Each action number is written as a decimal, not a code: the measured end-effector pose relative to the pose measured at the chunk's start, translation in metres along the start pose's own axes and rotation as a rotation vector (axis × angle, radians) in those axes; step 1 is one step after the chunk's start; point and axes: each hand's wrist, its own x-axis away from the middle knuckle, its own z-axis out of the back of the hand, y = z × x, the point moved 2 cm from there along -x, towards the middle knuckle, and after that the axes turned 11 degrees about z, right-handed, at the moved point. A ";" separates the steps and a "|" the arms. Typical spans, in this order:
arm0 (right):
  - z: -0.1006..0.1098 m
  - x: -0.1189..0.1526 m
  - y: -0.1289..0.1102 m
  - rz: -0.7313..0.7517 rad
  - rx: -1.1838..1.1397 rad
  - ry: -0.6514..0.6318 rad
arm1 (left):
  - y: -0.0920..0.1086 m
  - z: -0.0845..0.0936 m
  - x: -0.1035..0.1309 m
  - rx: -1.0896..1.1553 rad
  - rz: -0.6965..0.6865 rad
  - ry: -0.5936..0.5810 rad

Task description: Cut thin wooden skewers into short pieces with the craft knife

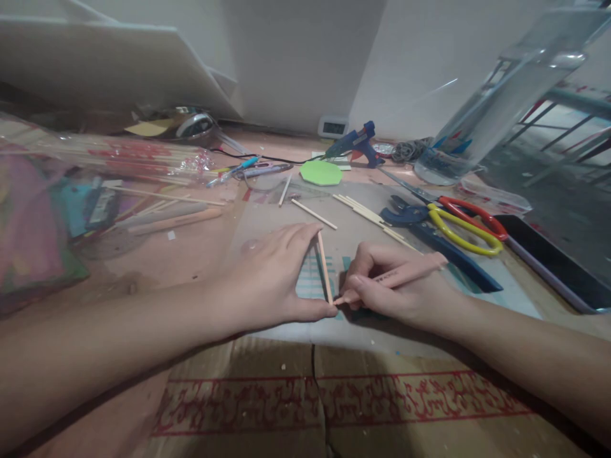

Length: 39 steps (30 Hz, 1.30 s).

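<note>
Thin wooden stick (325, 267) is pinched end to end in the left hand (277, 273), the thumb pressing the near end, the forefinger the far one, the other fingers bunched together. From where I stand, that grip seems chosen to stop the stick rolling while leaving its length bare. The right hand (405, 296) pinches a peach-coloured marker (410, 269) low, pen-fashion, probably for control; its tip is right at the left thumb, by the stick's near end, though I can't tell whether they touch. Under both sets of fingers a pale sheet (286, 327) covers part of the bench (195, 245), presumably to protect it. Just beyond the left fingertips lie other sticks (360, 210); past the right fingers, scissors (470, 245) and a blue hand tool (470, 267) rest, apparently parked aside yet reachable.
</note>
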 end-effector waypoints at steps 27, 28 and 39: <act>-0.005 -0.013 0.001 -0.111 -0.606 0.047 | -0.005 -0.001 0.002 0.150 -0.206 0.106; -0.005 -0.013 0.000 -0.108 -0.594 0.049 | -0.004 0.000 0.002 0.149 -0.190 0.098; -0.007 -0.014 0.003 -0.070 -0.555 0.022 | -0.002 0.000 0.002 0.123 -0.154 0.083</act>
